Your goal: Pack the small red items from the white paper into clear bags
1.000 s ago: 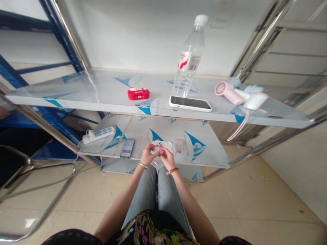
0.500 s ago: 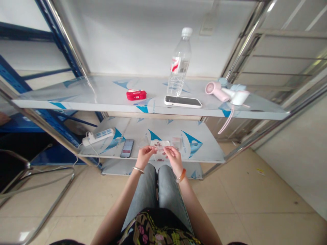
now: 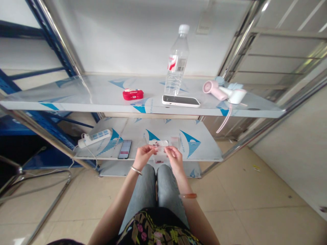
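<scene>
My left hand and my right hand are close together over the front edge of the lower shelf. Both pinch the top of a small clear plastic bag, one at each side. Small dark red pieces show low in the bag; their kind is too small to make out. Behind my fingers lies a white sheet with several small dark reddish pieces on it. Another clear bag with a reddish strip rests to the right of the sheet.
A phone with a blurred screen and a power strip lie on the lower shelf's left. On the upper shelf are a red case, a water bottle, a white-edged phone and handheld fans.
Both hands keep their pinch on the bag. The bracelet on my right arm has slid from the wrist toward the elbow. My view has shifted slightly.
</scene>
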Demonstrator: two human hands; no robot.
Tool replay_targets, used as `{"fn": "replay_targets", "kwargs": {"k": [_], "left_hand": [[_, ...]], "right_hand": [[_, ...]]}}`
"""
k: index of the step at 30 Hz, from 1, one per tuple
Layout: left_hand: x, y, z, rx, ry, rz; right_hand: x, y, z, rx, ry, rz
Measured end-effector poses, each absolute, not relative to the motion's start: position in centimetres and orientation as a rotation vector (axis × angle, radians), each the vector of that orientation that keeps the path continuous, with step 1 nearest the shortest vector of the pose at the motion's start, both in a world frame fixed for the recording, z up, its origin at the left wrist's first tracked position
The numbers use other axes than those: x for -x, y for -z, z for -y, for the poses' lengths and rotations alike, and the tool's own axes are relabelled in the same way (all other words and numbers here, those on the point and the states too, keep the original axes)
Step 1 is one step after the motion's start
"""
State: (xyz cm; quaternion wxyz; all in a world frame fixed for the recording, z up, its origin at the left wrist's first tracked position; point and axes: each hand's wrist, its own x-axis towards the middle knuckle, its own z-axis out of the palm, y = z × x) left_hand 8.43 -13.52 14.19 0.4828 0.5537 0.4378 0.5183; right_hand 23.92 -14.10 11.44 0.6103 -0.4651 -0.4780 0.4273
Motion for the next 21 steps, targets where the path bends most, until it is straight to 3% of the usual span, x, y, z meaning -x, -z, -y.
{"fn": "replay_targets", "kwargs": {"k": [21], "left_hand": [[-9.4, -13.6, 13.8, -1.462, -1.350, -1.118]], "right_hand": [[-22.1, -11.7, 14.6, 1.022, -0.966, 1.102]]}}
